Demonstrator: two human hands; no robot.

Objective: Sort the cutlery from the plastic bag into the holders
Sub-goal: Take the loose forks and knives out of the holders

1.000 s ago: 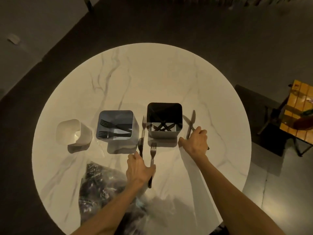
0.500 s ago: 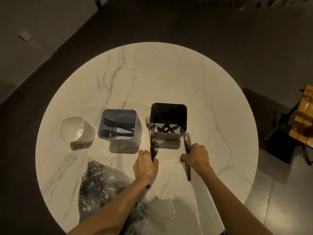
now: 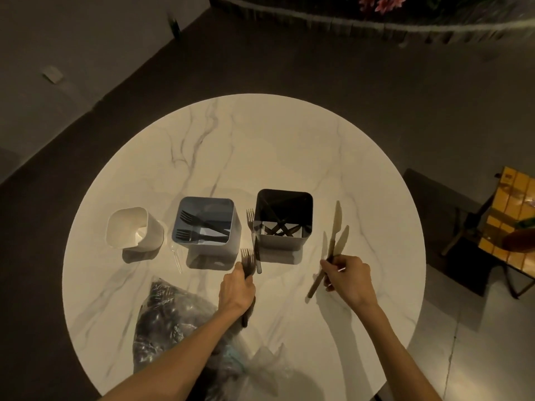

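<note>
Round marble table [image 3: 260,146], dim room: sorting in progress.
Right hand [image 3: 346,277] has lifted three knives [image 3: 335,235] clear of the tabletop, beside the black holder [image 3: 283,217]; left hand [image 3: 236,290] has bunched its forks [image 3: 247,260] near the blue holder [image 3: 207,221]. Plastic bag [image 3: 173,311] lies nearer; both bundles appear ready for dropping in.

Round table [image 3: 260,146]: white marble-look top with grey veining, polished, glossy (holders and arms mirror faintly in it). White holder [image 3: 134,228] far left: smooth plastic, matt. Blue holder [image 3: 207,219]: smooth plastic, slight sheen. Black holder [image 3: 283,217]: dark inside, pale satin outer wall. Forks [image 3: 202,227] in blue holder: black plastic, matt. Knives [image 3: 335,233] at right: translucent brownish plastic, smooth. Plastic bag [image 3: 173,314] near left: thin clear film, crinkled, shiny. Floor [image 3: 469,342] near right: smooth, dull sheen.
</note>
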